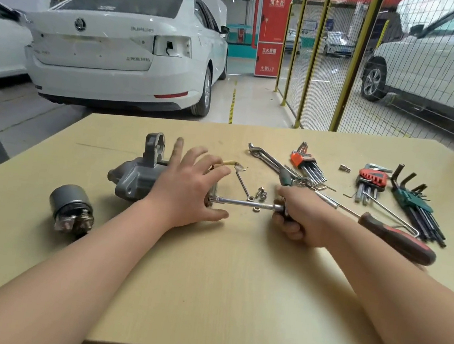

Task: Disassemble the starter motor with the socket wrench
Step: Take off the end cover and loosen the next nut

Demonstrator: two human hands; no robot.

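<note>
The grey starter motor [136, 173] lies on its side on the wooden table [219, 286], left of centre. My left hand [189, 187] rests on top of it with fingers spread, covering its right end. My right hand [300, 219] grips the handle of the socket wrench [244, 203]. The wrench's chrome shaft runs level to the left, and its socket meets the motor's right end under my left palm. A yellow-sleeved wire [231, 164] sticks out behind my left fingers.
A detached black solenoid [72, 210] stands at the left. Loose bolts and nuts [261, 195] lie behind the wrench shaft. A red-handled screwdriver [396, 239], hex key sets [307, 165], [370, 180], [415, 205] and a spanner [268, 157] fill the right side. A white car and a yellow mesh fence stand beyond the table.
</note>
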